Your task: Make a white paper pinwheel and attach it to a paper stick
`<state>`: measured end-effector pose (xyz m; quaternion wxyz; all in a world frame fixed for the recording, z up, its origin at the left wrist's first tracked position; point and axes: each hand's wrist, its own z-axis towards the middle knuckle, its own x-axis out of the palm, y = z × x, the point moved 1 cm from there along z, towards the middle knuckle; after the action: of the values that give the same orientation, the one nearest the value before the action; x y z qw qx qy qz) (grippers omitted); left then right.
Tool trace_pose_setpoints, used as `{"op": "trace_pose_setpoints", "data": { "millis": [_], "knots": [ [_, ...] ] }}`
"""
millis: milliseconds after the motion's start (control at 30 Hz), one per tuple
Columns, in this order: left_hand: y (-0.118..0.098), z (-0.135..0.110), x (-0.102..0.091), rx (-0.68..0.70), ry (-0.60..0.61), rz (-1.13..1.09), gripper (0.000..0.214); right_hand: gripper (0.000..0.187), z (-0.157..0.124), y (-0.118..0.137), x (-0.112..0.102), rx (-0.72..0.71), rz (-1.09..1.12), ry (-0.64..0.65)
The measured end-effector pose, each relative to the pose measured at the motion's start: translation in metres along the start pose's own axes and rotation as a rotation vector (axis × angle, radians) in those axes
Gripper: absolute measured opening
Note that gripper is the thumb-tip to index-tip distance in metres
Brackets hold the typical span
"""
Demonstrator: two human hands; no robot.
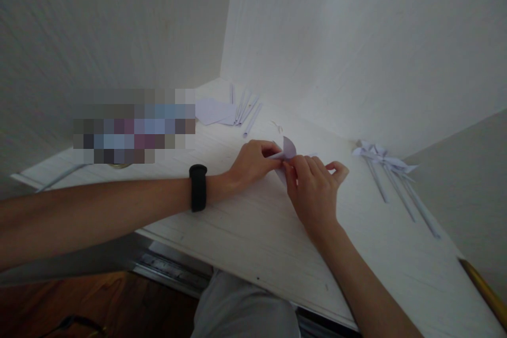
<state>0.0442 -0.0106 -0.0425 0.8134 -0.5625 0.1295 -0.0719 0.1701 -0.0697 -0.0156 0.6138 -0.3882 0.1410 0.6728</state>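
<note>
A pale lilac paper pinwheel (289, 147) is held above the middle of the white table, one of its blades curling upward. My left hand (253, 161), with a black band on the wrist, pinches it from the left between thumb and fingers. From the right, my right hand (315, 185) grips the same paper near its centre with thumb and index finger; the little finger sticks out. My fingers hide much of the pinwheel's middle. To the right lie several paper pinwheels (380, 156) on rolled paper sticks (404, 198).
Flat sheets of lilac paper (214, 112) and several loose paper tubes (247, 108) lie at the back of the white table (245, 243), near the wall corner. A blurred-out patch covers items at the left. A gold-coloured rod (483, 290) lies along the right edge.
</note>
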Motion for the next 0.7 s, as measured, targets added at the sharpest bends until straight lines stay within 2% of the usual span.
{"op": "trace_pose_setpoints", "data": {
  "millis": [233, 467, 600, 700],
  "knots": [
    [0.001, 0.002, -0.002, -0.03, -0.011, -0.036, 0.014, 0.023, 0.0, -0.003, -0.003, 0.051, 0.074, 0.035],
    [0.001, 0.001, -0.002, -0.039, -0.019, -0.024, 0.011, 0.016, 0.0, -0.01, 0.0, 0.122, 0.334, 0.088],
    [0.0, 0.0, -0.001, -0.033, 0.008, -0.053, 0.012, 0.011, 0.0, -0.013, 0.002, 0.221, 0.432, 0.024],
    [0.001, 0.0, 0.0, -0.035, 0.013, -0.062, 0.014, 0.023, 0.0, -0.016, 0.006, 0.337, 0.52, -0.051]
  ]
}}
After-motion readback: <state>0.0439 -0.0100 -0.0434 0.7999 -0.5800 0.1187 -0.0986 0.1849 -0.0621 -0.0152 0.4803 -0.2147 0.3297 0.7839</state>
